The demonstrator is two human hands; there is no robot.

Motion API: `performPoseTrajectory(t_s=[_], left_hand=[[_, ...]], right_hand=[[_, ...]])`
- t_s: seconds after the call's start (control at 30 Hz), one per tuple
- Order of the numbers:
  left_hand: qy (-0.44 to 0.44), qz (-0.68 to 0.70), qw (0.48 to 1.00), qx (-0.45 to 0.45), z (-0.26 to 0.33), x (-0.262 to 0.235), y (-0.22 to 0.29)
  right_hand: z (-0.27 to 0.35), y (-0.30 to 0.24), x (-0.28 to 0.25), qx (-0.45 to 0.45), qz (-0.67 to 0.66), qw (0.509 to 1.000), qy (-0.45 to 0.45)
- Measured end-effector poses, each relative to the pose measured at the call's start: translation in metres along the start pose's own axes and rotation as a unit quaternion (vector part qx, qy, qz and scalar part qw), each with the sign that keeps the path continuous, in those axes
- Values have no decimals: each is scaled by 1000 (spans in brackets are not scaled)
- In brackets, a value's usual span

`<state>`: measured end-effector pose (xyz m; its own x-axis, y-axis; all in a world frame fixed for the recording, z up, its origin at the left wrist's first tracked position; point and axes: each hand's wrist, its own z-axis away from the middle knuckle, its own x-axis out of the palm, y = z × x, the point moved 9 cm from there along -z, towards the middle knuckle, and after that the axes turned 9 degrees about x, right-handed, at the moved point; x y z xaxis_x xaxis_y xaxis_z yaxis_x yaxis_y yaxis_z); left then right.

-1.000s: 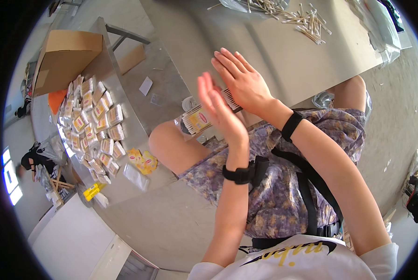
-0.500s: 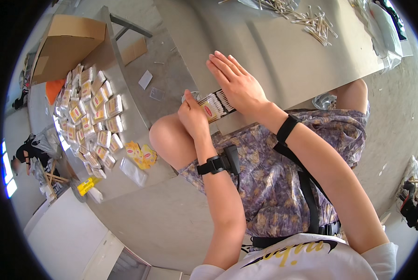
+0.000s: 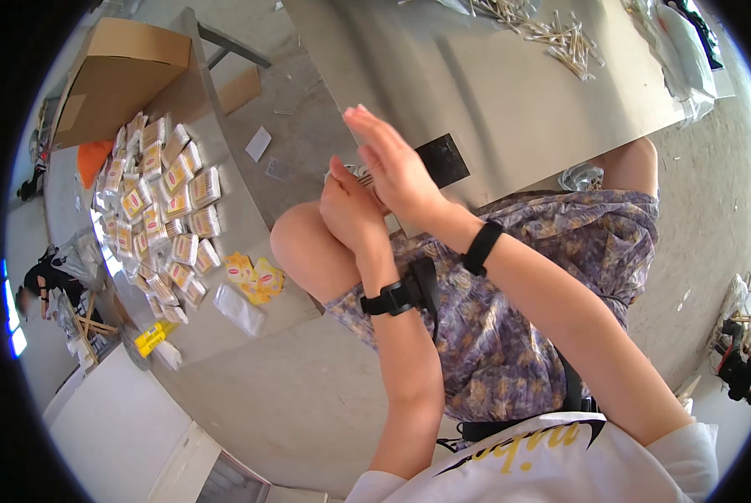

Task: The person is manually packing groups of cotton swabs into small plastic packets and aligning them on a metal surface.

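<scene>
My left hand (image 3: 352, 210) is closed around a small pack of cotton swabs (image 3: 365, 178) at the near left edge of the metal table (image 3: 510, 109). Only a sliver of the pack shows between my hands. Flat and with its fingers stretched out, my right hand (image 3: 399, 176) lies over the pack's near side, slightly blurred. Just beyond my right wrist, a black rectangular patch (image 3: 444, 161) lies on the tabletop. Loose cotton swabs (image 3: 570, 49) are scattered at the table's far side.
On a second table at left, several filled swab packs (image 3: 174, 197) lie heaped before a cardboard box (image 3: 124, 75). Yellow printed cards (image 3: 255, 277), a clear plastic bag (image 3: 240, 308) and a yellow roll (image 3: 154, 337) lie nearer. Plastic bags (image 3: 686, 54) sit at far right.
My right hand has moved left and nearer, over the pack and toward my left hand. The black patch on the table has come into sight, and the pack is now mostly hidden.
</scene>
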<state>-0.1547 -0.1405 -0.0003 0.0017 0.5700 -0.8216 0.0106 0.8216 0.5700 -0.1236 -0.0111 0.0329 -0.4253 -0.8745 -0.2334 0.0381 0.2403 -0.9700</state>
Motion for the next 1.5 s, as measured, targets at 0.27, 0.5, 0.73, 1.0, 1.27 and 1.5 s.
performPoseTrajectory(t_s=[0.27, 0.5, 0.73, 1.0, 1.27, 1.5], left_hand=[[49, 227, 970, -77, 2, -14, -24], [89, 136, 987, 1, -7, -4, -37], [131, 228, 965, 3, 6, -31, -11], [128, 198, 899, 370, 57, -27, 125], [29, 176, 898, 403, 67, 54, 160], [-12, 109, 893, 437, 75, 59, 165]], right_hand=[[22, 35, -32, 140, -293, 945, 45], [36, 19, 1, 178, -272, 945, 17], [2, 30, -135, 24, 20, 988, 149], [-45, 79, -310, 82, 417, 887, 182], [-100, 96, -293, 93, 445, 890, 28], [-36, 77, -252, -22, 358, 931, 59]])
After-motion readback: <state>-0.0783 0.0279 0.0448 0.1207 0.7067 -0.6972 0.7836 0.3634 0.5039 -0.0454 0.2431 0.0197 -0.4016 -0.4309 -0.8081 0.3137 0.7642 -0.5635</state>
